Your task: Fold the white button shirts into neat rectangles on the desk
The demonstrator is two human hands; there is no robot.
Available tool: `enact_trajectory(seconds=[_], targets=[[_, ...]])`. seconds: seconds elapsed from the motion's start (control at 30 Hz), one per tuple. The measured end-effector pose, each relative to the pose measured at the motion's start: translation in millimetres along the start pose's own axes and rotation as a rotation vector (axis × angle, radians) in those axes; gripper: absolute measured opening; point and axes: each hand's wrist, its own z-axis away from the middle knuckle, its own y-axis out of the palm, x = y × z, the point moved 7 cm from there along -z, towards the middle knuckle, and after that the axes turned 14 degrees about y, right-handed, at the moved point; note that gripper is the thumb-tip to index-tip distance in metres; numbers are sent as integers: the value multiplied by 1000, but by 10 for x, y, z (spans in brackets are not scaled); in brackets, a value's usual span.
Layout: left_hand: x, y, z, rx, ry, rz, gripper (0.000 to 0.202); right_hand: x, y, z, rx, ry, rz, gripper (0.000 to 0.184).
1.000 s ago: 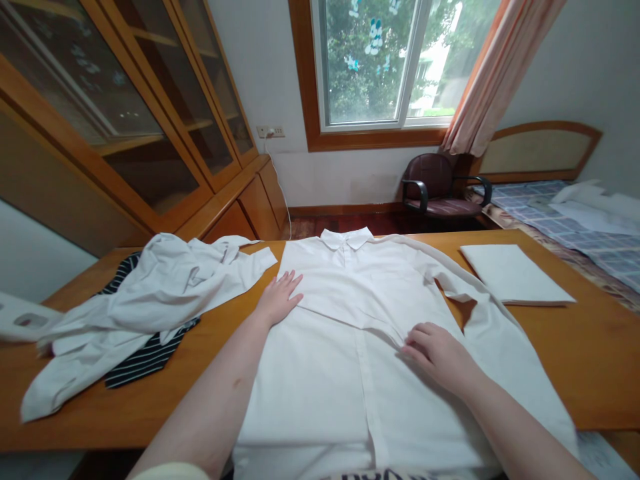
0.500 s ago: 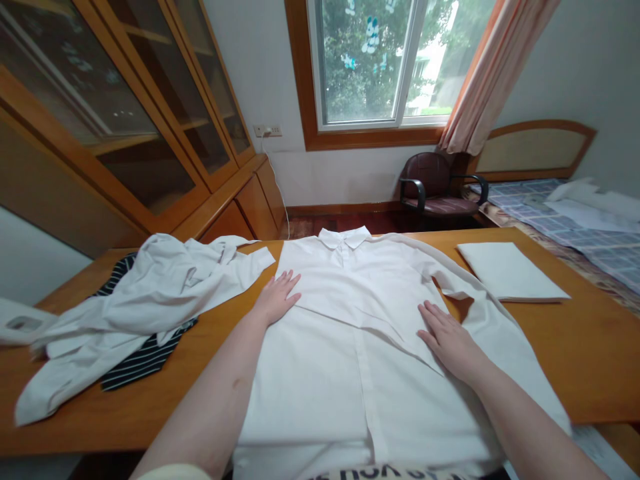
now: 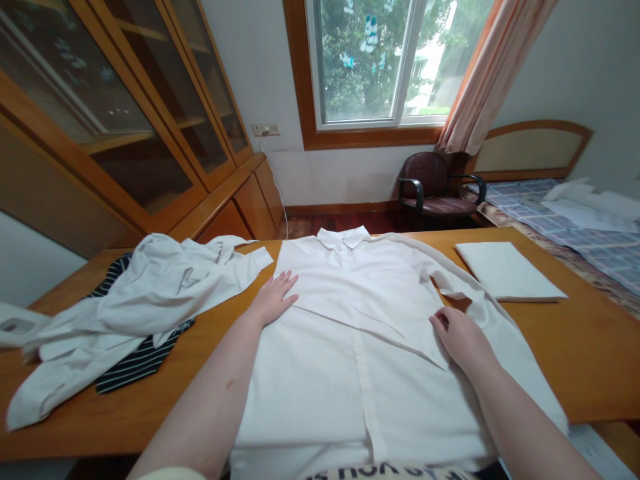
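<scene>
A white long-sleeved shirt (image 3: 320,373) lies front up before me, its collar at the far edge of the table. Its right-hand sleeve stretches down along the right side; the left-hand sleeve is not visible. Flat on the left side of the shirt rests my left hand (image 3: 275,297), fingers spread. At the opposite side edge, below the armhole gap, my right hand (image 3: 457,337) has its fingers curled into a pinch on the shirt's cloth. Creases run across the middle of the shirt between both hands.
On the wooden table (image 3: 595,360), a crumpled white shirt (image 3: 135,300) and a black striped cloth (image 3: 145,363) lie left. A folded white cloth (image 3: 510,270) sits right. Beyond stand a glass-door cabinet (image 3: 200,180), an armchair (image 3: 430,180) and a bed (image 3: 575,213).
My right hand has gone from lying flat with fingers stretched to a curled pinch at the shirt's side edge, slightly to the right. My left hand stays in place.
</scene>
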Motion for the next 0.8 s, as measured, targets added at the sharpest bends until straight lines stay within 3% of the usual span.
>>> enact_trajectory(seconds=[0.17, 0.33, 0.47, 0.63, 0.8], targets=[[4, 14, -2, -1, -1, -6, 61, -280, -46, 37, 88, 174, -121, 33], [26, 44, -10, -6, 0, -15, 61, -475, -76, 20, 59, 246, -259, 29], [35, 46, -10, -5, 0, -23, 61, -470, -73, 9, 25, 254, -268, 21], [24, 38, -7, -3, -4, -21, 61, -391, -73, 35, -41, 251, -170, 28], [24, 43, -8, -11, 2, -19, 61, -298, -77, 61, -78, 105, 1, 30]])
